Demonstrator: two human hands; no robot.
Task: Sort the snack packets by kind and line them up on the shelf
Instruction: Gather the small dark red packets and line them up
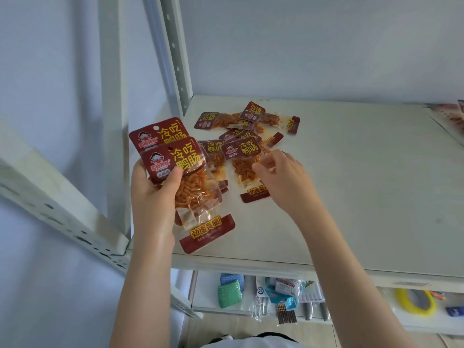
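My left hand [153, 194] grips a stack of dark red snack packets [190, 189] with yellow lettering, held upright over the front left of the white shelf [351, 197]. My right hand [281, 177] pinches the side of another packet of the same kind [244, 169] that lies on the shelf. Behind it lies a loose pile of several more of these packets [248, 124], some overlapping and turned at angles.
Other packets [452, 116] show at the shelf's far right edge. A perforated grey upright [175, 51] stands at the back left corner. On the lower shelf lie a green sponge [229, 293], small bags, tools and a yellow tape roll [415, 301].
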